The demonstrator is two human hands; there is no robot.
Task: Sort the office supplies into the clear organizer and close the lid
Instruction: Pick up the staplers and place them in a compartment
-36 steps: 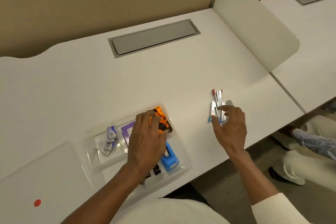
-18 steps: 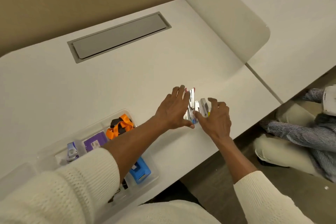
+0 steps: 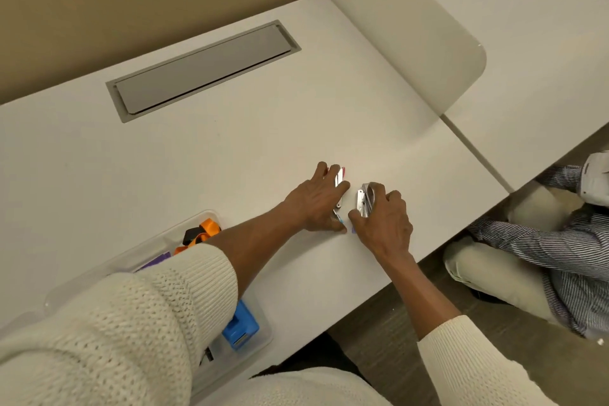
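Currently both hands work the loose metal clips at 3 o'clock on the white desk (image 3: 230, 148).

Left hand (image 3: 318, 202) lies palm-down with fingers together over flat silver metal clips with red and blue tips (image 3: 339, 178); whether it grips them cannot be told. Right hand (image 3: 384, 224) is closed on a stacked bundle of silver metal clips (image 3: 364, 201), thumb against one side, fingers over the top, just beside the left hand. Clear plastic compartment organizer (image 3: 211, 217) sits at 8 o'clock, lid off, partly hidden by the cream knit sleeve (image 3: 131, 323); it holds an orange-and-black strap item (image 3: 201, 232), a purple packet (image 3: 158, 259) and a blue plastic stapler (image 3: 240, 328) in separate compartments.
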